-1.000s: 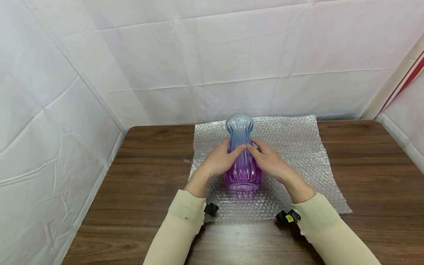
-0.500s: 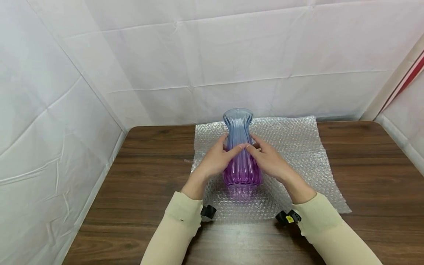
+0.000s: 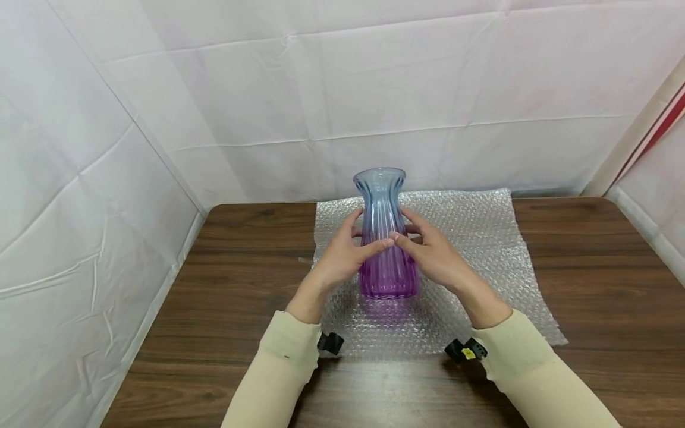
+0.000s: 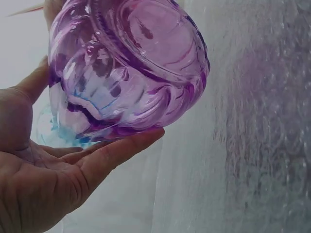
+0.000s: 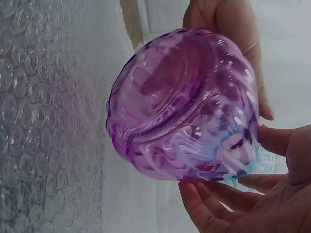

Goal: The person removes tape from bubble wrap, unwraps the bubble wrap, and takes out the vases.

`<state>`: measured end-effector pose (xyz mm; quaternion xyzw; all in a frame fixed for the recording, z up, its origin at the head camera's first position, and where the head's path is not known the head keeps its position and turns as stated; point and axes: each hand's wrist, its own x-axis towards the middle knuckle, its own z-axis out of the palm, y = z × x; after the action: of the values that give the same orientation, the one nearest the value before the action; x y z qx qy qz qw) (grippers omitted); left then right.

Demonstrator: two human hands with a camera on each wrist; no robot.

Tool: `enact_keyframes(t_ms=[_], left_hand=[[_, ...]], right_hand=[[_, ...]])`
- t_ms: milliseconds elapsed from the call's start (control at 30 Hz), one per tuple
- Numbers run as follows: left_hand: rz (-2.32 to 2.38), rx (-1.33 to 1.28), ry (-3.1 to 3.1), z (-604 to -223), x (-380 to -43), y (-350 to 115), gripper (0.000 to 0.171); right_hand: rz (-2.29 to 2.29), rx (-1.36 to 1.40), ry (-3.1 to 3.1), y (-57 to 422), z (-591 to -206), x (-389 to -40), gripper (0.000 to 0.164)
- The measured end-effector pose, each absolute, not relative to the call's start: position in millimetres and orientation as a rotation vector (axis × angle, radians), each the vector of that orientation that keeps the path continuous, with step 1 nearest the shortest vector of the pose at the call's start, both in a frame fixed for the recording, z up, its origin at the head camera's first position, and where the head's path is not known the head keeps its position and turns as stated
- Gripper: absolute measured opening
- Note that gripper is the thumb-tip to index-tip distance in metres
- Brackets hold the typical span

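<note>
Both hands grip a ribbed glass vase (image 3: 387,273), blue at its flared mouth and purple at its base. My left hand (image 3: 339,252) is on its left side, my right hand (image 3: 433,255) on its right. The thumbs come close together on the near face while the fingers reach round the sides. Beneath the vase lies a sheet of bubble wrap (image 3: 471,238). Both wrist views show the underside of the purple base (image 4: 163,41), raised off the wrap. Parts of several fingers are hidden behind the glass.
The bubble wrap lies on a dark wooden table (image 3: 235,285), reaching toward its back edge. White fabric sheeting (image 3: 374,77) stands behind the table and along its left side. A red strip (image 3: 666,122) shows at the far right.
The vase has tilted more upright, its mouth rising and its underside turning out of the head view. It has shifted slightly left. The left hand has moved a little left with it.
</note>
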<state>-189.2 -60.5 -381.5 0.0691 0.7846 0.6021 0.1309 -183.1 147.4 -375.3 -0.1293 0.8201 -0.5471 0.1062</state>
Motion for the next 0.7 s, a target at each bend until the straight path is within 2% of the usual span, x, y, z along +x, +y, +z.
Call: enact_keyframes(t_ms=[133,533,700], left_hand=[[1.724,0.23,2.315,-380.3,-188.2,-63.1,0.108],[1.726,0.391,2.323,-376.0,-187.0,-70.3,0.088],[1.704,0.387,2.374,-373.3,-185.5,-72.9,0.092]], right_hand=[[-1.617,-0.406,2.411,145.7,-373.5,-182.4,0.072],[-1.602,-0.437,2.52,138.0,-371.4,-181.5,0.073],[-1.618,-0.499,2.544,134.6,-371.8,-182.5,0.075]])
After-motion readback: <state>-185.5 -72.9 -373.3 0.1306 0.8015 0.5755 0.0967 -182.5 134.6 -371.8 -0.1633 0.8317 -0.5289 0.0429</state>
